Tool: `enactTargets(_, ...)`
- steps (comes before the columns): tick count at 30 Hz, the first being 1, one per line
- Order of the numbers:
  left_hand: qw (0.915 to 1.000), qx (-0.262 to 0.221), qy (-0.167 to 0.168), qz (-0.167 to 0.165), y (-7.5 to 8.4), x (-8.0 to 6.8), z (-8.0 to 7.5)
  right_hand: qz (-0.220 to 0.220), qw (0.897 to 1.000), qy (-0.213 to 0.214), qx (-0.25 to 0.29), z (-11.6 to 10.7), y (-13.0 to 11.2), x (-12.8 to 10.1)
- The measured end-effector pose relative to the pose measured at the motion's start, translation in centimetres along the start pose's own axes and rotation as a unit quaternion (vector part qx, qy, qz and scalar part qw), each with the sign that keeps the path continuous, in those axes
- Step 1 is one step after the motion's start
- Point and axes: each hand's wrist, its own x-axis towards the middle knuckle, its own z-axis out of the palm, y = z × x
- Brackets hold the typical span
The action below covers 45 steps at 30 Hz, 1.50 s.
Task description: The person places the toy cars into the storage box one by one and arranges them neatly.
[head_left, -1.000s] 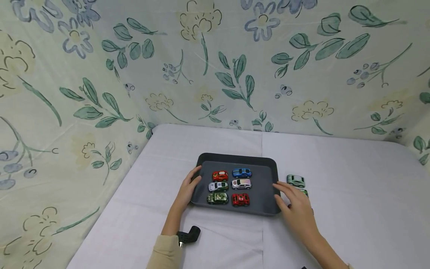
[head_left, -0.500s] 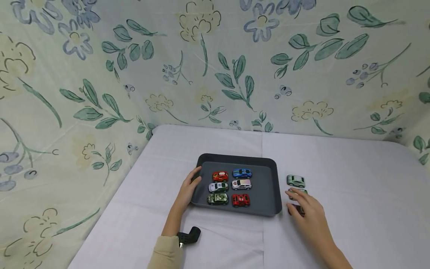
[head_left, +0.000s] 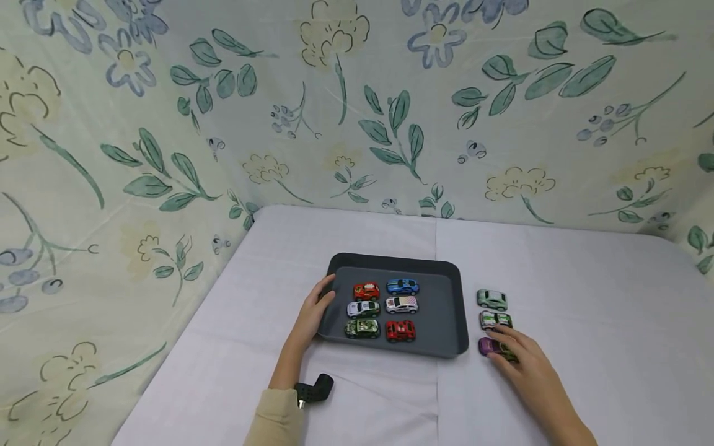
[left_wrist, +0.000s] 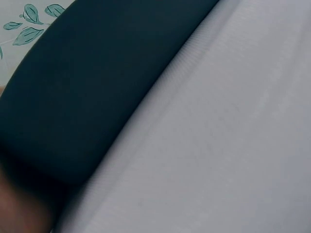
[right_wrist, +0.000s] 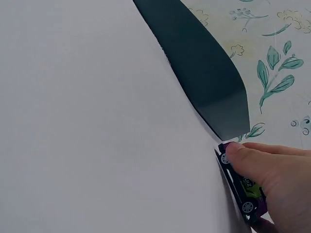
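A dark grey tray (head_left: 440, 297) bears two columns of toy cars: a red one (head_left: 365, 291), a white one (head_left: 363, 308), a camouflage one (head_left: 362, 328), a blue one (head_left: 403, 286), a white-and-pink one (head_left: 401, 304) and another red one (head_left: 400, 331). My left hand (head_left: 308, 314) holds the tray's left rim; its dark wall (left_wrist: 92, 87) fills much of the left wrist view. Right of the tray, my right hand (head_left: 527, 365) grips a purple-and-green toy car (head_left: 491, 347) low at the table, thumb (right_wrist: 245, 158) along its side. The hand covers part of that car.
Behind the purple car, a white-and-green toy car (head_left: 495, 319) and a pale green one (head_left: 492, 300) stand in line on the white cloth (head_left: 602, 310). A black angled device (head_left: 315, 390) sits at my left wrist. Floral fabric (head_left: 390, 124) hangs behind the table.
My right hand has gone from the tray's right edge to the purple car and now grips it, uncovering the white-and-green car. The left hand and the tray have hardly moved.
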Motion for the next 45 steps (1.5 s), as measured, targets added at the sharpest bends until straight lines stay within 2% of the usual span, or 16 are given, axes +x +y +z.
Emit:
enactTargets(4,1.0,0.002,-0.002,0.0,0.1,0.1,0.0,-0.006,1.0,-0.008,-0.003,0.5,0.5,-0.1)
enactTargets(8,1.0,0.0,-0.001,-0.003,0.0,0.1,0.0,-0.021,1.0,0.003,-0.013,0.8,0.7,0.0)
enactTargets(16,1.0,0.0,-0.002,-0.008,0.1,0.0,0.0,-0.046,0.998,0.005,-0.039,0.5,0.6,0.0)
enactTargets(27,1.0,0.008,0.001,-0.003,0.1,0.0,0.0,0.002,0.998,-0.039,-0.043,-0.4,0.5,-0.2)
enactTargets(37,0.9999,0.013,0.0,0.0,0.2,0.0,0.1,-0.02,0.998,-0.011,-0.054,-0.6,0.4,-0.2)
enactTargets(45,0.9999,0.016,0.004,-0.003,0.2,0.0,0.1,-0.021,0.999,-0.006,-0.043,-0.7,0.3,-0.1)
